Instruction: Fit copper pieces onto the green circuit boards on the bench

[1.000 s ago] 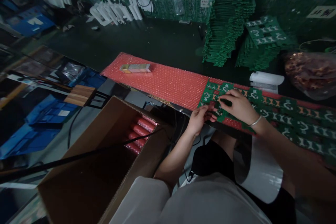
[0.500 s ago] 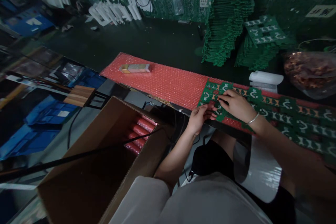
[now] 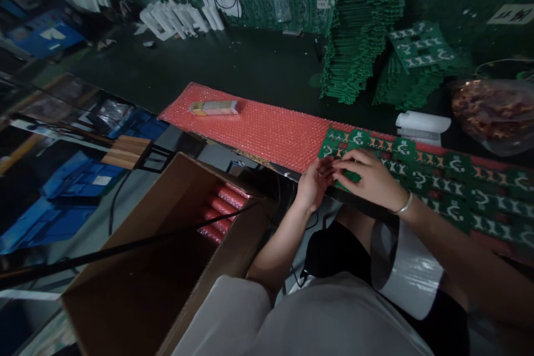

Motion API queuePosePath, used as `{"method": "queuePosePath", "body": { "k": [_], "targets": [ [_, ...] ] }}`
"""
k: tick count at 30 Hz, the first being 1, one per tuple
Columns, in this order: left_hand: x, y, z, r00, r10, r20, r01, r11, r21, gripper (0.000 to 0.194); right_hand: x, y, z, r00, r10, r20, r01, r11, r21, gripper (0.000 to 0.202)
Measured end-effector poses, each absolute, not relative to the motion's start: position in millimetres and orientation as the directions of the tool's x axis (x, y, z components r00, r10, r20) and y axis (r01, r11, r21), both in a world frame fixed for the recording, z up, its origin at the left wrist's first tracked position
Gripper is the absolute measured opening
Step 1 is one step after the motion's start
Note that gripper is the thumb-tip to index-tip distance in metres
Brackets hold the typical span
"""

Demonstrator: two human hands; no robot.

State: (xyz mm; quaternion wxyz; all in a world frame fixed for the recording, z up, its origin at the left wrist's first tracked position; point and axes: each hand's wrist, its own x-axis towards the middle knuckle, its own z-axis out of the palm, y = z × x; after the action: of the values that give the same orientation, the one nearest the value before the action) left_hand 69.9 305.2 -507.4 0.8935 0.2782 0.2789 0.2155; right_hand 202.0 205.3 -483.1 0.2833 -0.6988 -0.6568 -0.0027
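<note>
Green circuit boards (image 3: pixel 442 184) lie in rows on the right part of a red bubble-wrap strip (image 3: pixel 271 128) along the table's front edge. At the left end of these boards, my left hand (image 3: pixel 314 182) is curled with its palm up; its fingers are bent, and whatever may lie in them is too small to tell. My right hand (image 3: pixel 359 174), with a bracelet at the wrist, reaches over the boards, thumb and fingertips close together at the left hand's fingers. Anything between those fingertips cannot be made out.
An open carton (image 3: pixel 137 256) with red bubble-wrap rolls (image 3: pixel 225 206) stands below the table's edge. A small box-cutter-like item (image 3: pixel 214 107) lies on the wrap. Behind are tall board stacks (image 3: pixel 354 39), a white roll (image 3: pixel 423 122) and a bag of copper-coloured parts (image 3: pixel 494 114).
My right hand has moved left and slightly down from the boards to my left hand. The fingers of my left hand have curled inward.
</note>
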Motion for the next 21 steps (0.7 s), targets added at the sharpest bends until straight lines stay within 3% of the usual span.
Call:
{"method": "queuePosePath", "body": {
  "k": [5, 13, 21],
  "targets": [
    [69.6, 305.7, -503.9, 0.758, 0.533, -0.376, -0.219, 0.750, 0.624, 0.037, 184.4, 206.8, -482.9, 0.078, 0.931, 0.355, 0.917, 0.072, -0.392, 0.015],
    [65.2, 302.2, -499.7, 0.784, 0.529, -0.324, -0.210, 0.718, 0.664, 0.022, 185.1, 194.7, -483.7, 0.242, 0.798, 0.551, 0.854, 0.094, -0.511, 0.010],
    [64.8, 301.5, -504.6, 0.812, 0.508, -0.288, -0.140, 0.648, 0.748, 0.028, 185.8, 186.9, -482.3, 0.251, 0.818, 0.517, 0.877, 0.034, -0.479, 0.009]
  ]
}}
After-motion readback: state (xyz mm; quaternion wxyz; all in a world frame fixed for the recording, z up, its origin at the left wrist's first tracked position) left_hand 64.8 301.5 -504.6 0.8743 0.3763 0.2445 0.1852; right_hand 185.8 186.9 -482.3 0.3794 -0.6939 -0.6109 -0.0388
